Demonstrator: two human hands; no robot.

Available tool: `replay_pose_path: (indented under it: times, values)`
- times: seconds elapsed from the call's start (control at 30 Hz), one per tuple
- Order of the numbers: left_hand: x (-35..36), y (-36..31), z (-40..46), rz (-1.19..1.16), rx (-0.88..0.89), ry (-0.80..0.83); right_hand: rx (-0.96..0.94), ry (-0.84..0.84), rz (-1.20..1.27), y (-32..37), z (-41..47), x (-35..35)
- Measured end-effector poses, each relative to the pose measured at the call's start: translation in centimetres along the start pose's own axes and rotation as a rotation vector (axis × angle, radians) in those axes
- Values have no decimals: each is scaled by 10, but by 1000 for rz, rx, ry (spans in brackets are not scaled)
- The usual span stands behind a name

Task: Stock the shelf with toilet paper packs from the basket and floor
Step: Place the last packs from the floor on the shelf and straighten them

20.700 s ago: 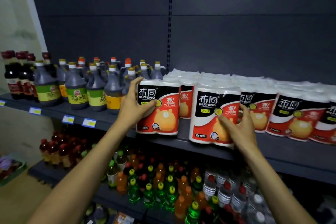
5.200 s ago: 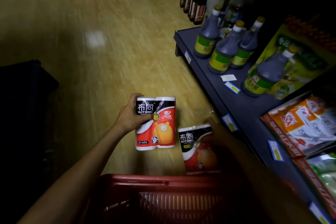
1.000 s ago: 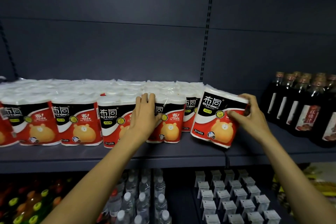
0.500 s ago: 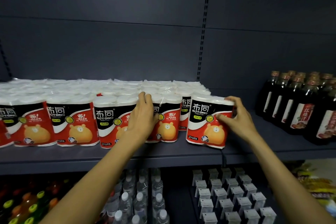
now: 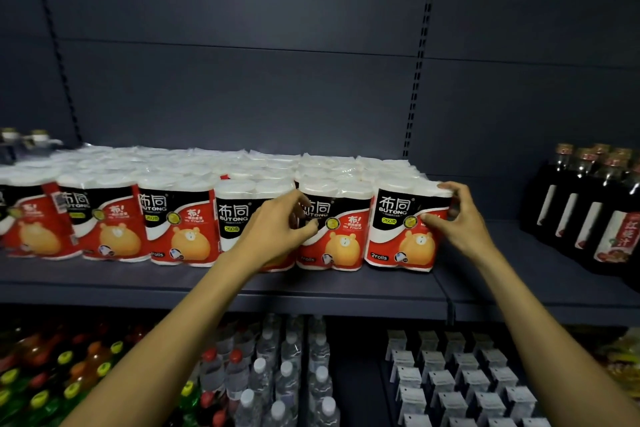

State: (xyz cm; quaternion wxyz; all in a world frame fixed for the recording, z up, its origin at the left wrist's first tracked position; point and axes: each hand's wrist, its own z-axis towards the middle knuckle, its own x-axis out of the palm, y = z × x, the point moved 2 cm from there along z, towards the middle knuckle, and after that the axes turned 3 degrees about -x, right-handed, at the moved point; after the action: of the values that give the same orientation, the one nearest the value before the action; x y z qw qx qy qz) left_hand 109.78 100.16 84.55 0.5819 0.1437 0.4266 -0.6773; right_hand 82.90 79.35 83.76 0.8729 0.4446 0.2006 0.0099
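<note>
Right now the front row on the shelf (image 5: 221, 291) is nearly squared up, and both hands are at its right end. The right hand (image 5: 460, 222) grips the end pack (image 5: 401, 229) from its outer, right side: thumb on the printed front, fingers curled over the top right corner. That pack stands upright on its base, long axis vertical, touching its neighbour (image 5: 337, 229) on the left. The left hand (image 5: 277, 229) is in front of the seam between the neighbour and the next pack (image 5: 235, 215), fingers loosely curled with the tips at the neighbour's upper left edge; whether it pinches the wrap or only touches it I cannot tell. The relation that matters is that the end pack lies to the left of the right hand, so any squaring push goes leftward into the row, with the left hand bracing the row from the front. The right hand is plainly the nearer one to that pack. To its right the shelf is bare up to the dark bottles (image 5: 588, 215), which stand well apart, so there looks to be room for more packs
</note>
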Motion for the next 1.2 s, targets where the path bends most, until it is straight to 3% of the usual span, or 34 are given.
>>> replay_pose_path:
  times: [0.2,0.6,0.83,0.9,1.03,1.2]
  values:
    - [13,18,-13,41,-76,289,-3,39,-17,-12,-6,7]
    - [-3,34,-34,6,-134,316,11,34,-279,-2,-16,13]
    - [-30,53,-44,48,-160,294,-6,-349,-444,34,-42,28]
    - [-41,62,-45,58,-183,283,-4,-244,-422,40,-43,45]
    - [-62,81,-49,51,-210,301,4,138,-398,52,-53,97]
    - [-84,106,-55,-2,-182,284,-6,280,-312,79,-69,161]
